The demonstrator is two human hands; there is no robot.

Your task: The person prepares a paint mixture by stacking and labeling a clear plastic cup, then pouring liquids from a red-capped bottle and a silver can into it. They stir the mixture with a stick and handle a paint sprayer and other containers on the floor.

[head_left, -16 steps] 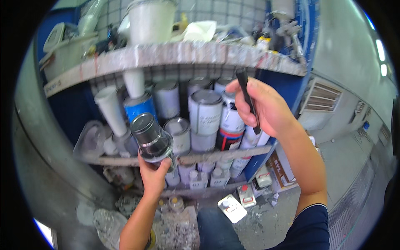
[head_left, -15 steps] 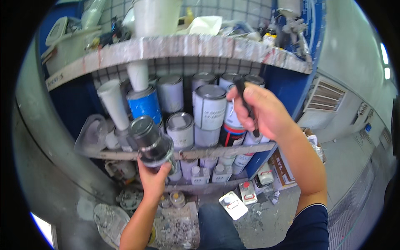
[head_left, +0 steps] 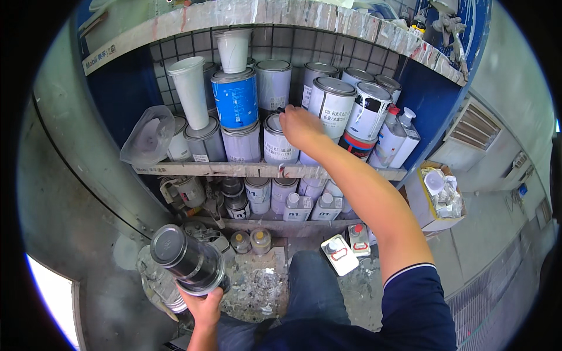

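Note:
Low at the left, my left hand point(head_left: 203, 308) grips a dark cylindrical can point(head_left: 186, 256) by its lower end. It is tilted, with a grey round lid toward the shelves and a wider metallic rim near my fingers. My right hand point(head_left: 301, 130) reaches over the middle shelf with its fingers closed. Only a small dark tip of a black stick-like tool point(head_left: 281, 110) shows at the fingertips; the hand hides the rest. Behind and beside those fingers is a short white paint can point(head_left: 277, 146). A tall white paint can point(head_left: 332, 105) stands just to the right.
On the middle shelf point(head_left: 234, 169), a blue paint can point(head_left: 234, 100) bears a white cup point(head_left: 233, 51). Further left are a tall white cup point(head_left: 193, 93) and a clear tub point(head_left: 147, 136). Metal containers point(head_left: 339, 255) stand on the floor near my knee. At the right is a cardboard box point(head_left: 436, 216).
My right hand has moved left and down to the short white can, taking the black tool along. My left hand has lowered the dark can to the left, away from the shelf.

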